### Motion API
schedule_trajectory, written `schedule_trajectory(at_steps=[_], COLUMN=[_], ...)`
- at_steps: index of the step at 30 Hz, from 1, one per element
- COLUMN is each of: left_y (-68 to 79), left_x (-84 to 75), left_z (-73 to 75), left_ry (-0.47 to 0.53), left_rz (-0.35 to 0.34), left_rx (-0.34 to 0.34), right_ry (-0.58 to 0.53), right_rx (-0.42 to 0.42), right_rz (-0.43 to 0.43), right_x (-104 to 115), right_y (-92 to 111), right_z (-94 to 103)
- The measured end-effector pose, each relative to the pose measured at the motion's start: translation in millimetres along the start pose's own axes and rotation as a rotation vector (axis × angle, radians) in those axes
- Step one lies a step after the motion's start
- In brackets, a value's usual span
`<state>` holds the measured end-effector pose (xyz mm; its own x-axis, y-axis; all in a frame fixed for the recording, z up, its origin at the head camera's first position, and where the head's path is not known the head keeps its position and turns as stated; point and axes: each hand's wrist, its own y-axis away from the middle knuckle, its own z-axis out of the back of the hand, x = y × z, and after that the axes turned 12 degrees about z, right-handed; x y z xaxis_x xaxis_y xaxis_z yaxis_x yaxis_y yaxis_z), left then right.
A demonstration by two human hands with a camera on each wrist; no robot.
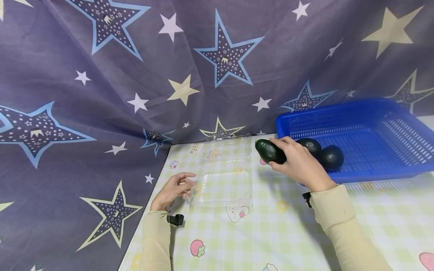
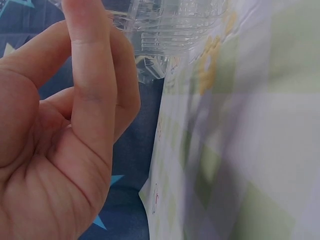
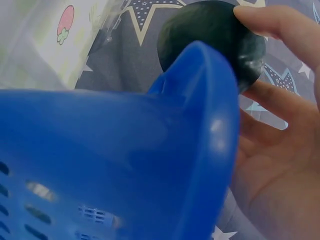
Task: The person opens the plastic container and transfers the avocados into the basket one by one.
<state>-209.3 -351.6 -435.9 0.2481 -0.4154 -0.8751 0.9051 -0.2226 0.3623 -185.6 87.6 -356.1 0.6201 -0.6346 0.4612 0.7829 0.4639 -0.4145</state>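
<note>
My right hand (image 1: 298, 162) grips a dark green avocado (image 1: 270, 151) between thumb and fingers, above the table beside the blue basket's left end. In the right wrist view the avocado (image 3: 207, 40) shows behind the basket's rim, the thumb on its upper side. Two more avocados (image 1: 331, 157) lie in the basket (image 1: 359, 173) at its left end. My left hand (image 1: 174, 190) is at the left edge of a clear plastic container (image 1: 222, 186), fingers loosely bent. In the left wrist view its fingers (image 2: 92, 85) overlap the clear plastic (image 2: 170, 42).
The container's clear lid (image 1: 225, 148) lies raised behind it, near the curtain (image 1: 142, 75) with stars. A checked tablecloth (image 1: 257, 237) with printed pictures covers the table. The basket fills the back right.
</note>
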Motion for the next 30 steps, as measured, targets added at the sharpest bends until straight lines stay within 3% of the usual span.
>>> schedule_trajectory(at_steps=[9,23,30], left_y=[0.5,1.6,2.6], left_x=[-0.6,-3.2,-3.1], left_z=[0.0,-1.1,-1.2], left_ry=[0.023,0.021,0.025], left_rz=[-0.013,-0.014,0.001], left_rx=[0.013,0.013,0.011], right_ry=[0.018,0.023,0.021], right_rx=[-0.047,-0.05,-0.01], right_rz=[-0.005,-0.06,-0.113], right_x=[-7,-24,-41], right_y=[4,13,20], right_z=[12.0,30.0,33.2])
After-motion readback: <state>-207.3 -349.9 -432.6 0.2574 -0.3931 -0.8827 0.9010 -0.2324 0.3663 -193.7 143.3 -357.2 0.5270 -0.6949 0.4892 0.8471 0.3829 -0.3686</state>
